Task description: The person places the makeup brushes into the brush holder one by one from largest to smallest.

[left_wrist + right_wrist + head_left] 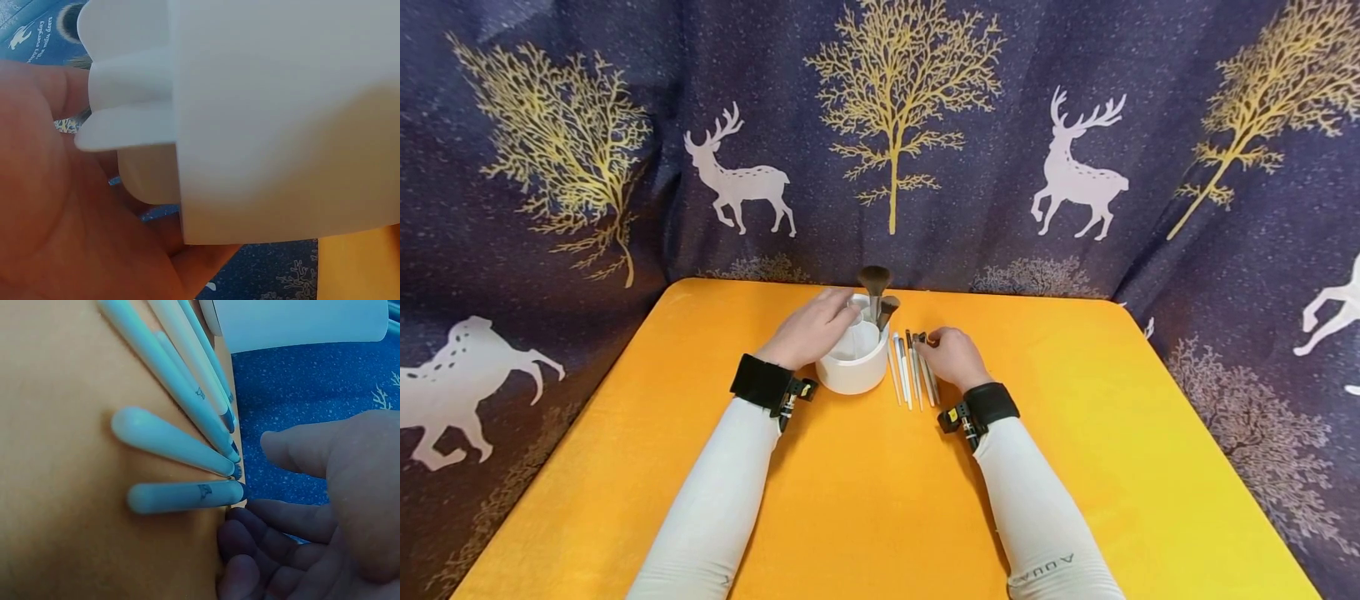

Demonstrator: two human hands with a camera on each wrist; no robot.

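Note:
A white round makeup brush holder [852,377] with scalloped inner dividers [128,78] stands on the table. My left hand [808,329] grips it at its left rim, with fingers against the outer wall and some of them hidden behind it. Two dark-bristled makeup brushes stand in the holder, a large one [874,281] and a smaller one [888,308]. Several slim pale-handled makeup brushes [905,375] lie side by side to its right. My right hand [957,357] is at their bristle ends, thumb and index finger apart, the index fingertip right by the outermost brush [187,496].
An orange cloth covers the table [880,500]. Behind it hangs a dark blue curtain [940,250] printed with deer and golden trees, close to the table's back edge. Black straps [992,406] with small cameras sit on both wrists.

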